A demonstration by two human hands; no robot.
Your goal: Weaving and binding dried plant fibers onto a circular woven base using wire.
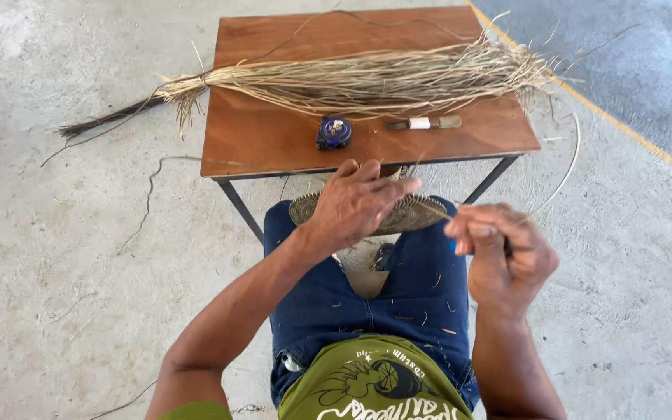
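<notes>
Left to right. Off the tabletop's [274, 140] left edge: the dark, tapered tail of a bundle of dry fibre strands [351, 78], hanging out over the concrete floor [56, 272]. Bundle laid lengthwise across the far half of the tabletop, long axis left to right, tied near the left edge, loose ends fanning past the right edge. Just toward the near edge from it, about midway: a small blue round object [334, 132]; to its right a short knife-like tool [425, 123], also lying left to right, well apart from the bundle's tied end.

Below the near edge, on the lap in blue jeans [421, 295]: a flat woven disc [402, 214], held roughly level, its right rim pointing toward the right hand. Left hand [351, 204] spread over the disc, fingers extended and pressing on its top, thumb side toward the tabletop. Single thin strand [437, 212] running from the disc's right part rightward and slightly down into the right hand [499, 253], closed in a pinch around the strand, with a thin dark tool, only partly seen, inside the fist.

Little room between disc and tabletop's near edge; table legs on either side of the knees. Open floor to the right, crossed by a long curved strand [573, 155] and a yellow painted line [624, 124].
</notes>
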